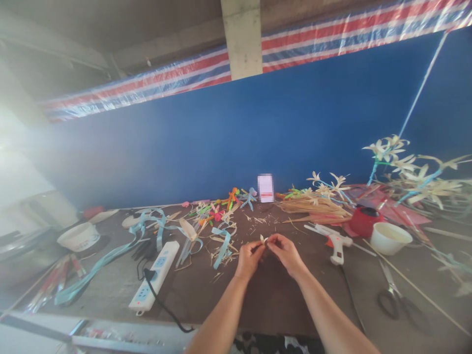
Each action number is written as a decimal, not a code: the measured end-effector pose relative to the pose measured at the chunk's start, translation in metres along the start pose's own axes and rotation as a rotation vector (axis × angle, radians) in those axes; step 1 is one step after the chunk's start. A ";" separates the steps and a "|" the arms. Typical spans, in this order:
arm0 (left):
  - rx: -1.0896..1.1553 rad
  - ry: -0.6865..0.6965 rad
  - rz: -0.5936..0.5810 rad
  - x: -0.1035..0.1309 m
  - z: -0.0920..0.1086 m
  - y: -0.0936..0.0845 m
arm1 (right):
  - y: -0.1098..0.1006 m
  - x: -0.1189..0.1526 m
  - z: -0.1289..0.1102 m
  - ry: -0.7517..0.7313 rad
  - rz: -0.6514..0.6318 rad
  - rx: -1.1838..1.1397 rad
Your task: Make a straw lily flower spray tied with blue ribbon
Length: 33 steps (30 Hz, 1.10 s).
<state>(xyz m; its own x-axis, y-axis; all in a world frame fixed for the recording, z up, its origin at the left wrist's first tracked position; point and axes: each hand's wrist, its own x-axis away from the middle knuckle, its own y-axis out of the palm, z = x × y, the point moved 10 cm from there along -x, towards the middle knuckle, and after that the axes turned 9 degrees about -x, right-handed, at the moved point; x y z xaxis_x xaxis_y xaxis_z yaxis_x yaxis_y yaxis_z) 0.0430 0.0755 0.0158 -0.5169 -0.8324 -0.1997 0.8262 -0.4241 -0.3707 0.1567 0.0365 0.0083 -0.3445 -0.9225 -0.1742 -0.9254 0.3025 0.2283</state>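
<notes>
Brown tabletop — left hand and right hand, grips pinched closed on a pale piece; glue gun at their three o'clock.

Blue backdrop spans rear, w/ red-white-blue striped sheeting (shiny, creased) along its top. Concrete pillar is up ctr., btwn two stretches of it; grey ceiling above. Dk. brown table below. Hazy light far L.

Over a brown table, the left hand pinches a small pale piece, the right hand close against it.
</notes>
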 end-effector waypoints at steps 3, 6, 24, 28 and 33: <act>-0.020 0.009 0.001 0.000 0.003 0.000 | 0.002 0.001 -0.002 0.014 -0.008 -0.042; -0.069 0.045 0.000 0.002 0.011 0.001 | 0.004 0.002 -0.003 0.021 -0.018 -0.079; 0.037 0.000 -0.046 0.001 0.008 0.005 | -0.002 0.000 -0.002 0.008 0.015 -0.072; 0.171 -0.076 -0.031 0.000 0.001 0.005 | -0.003 -0.001 -0.001 -0.015 0.026 -0.014; 0.204 -0.104 -0.027 0.000 -0.001 0.005 | 0.003 0.001 -0.007 -0.063 -0.001 0.043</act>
<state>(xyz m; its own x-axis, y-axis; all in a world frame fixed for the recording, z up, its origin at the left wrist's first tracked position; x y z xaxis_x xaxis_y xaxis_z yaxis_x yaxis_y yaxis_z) 0.0470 0.0742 0.0127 -0.5225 -0.8475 -0.0932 0.8458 -0.5015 -0.1820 0.1544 0.0347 0.0158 -0.3518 -0.9061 -0.2350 -0.9311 0.3129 0.1872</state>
